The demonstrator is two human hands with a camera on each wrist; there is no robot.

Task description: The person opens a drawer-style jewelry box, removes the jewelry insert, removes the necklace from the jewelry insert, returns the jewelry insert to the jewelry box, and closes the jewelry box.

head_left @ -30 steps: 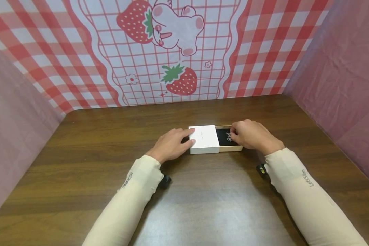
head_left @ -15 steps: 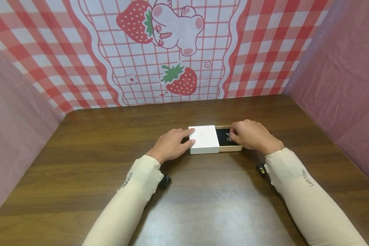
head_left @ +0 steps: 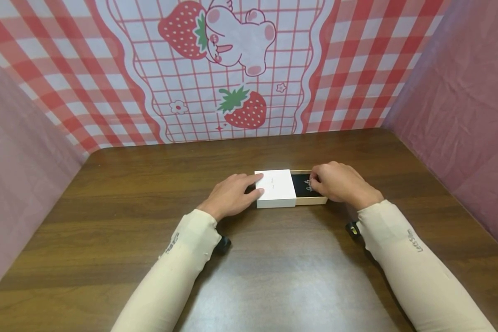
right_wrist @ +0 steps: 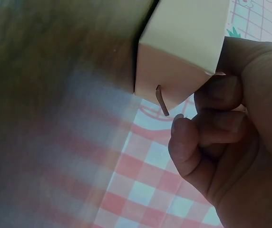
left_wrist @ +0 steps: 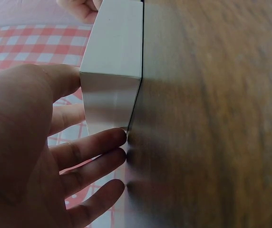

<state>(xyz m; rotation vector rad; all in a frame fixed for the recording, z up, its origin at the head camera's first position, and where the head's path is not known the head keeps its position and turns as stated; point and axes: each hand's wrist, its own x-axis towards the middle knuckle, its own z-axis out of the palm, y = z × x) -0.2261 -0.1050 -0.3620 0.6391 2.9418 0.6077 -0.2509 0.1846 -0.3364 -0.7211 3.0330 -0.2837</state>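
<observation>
A white sliding box [head_left: 275, 184] lies on the table with its cream drawer [head_left: 311, 201] pulled out to the right. Black lining [head_left: 299, 185] covers the drawer's inside, and a small silver chain [head_left: 308, 186] lies over it. My left hand [head_left: 232, 196] rests its thumb and a fingertip on the left end of the box; in the left wrist view its other fingers [left_wrist: 94, 147] reach down to the tabletop. With curled fingers, my right hand [head_left: 342, 183] pinches the chain over the drawer. The pinched part is hidden behind the fingers.
The brown wooden table [head_left: 249, 267] spreads around the box. A checked strawberry cloth [head_left: 240, 69] hangs at the back, with pink cloth [head_left: 452, 115] at both sides. In the right wrist view a short ribbon tab [right_wrist: 161, 100] sticks out of the drawer's end.
The chain shifts its shape slightly under my right fingertips. Both hands and the box stay in nearly the same place.
</observation>
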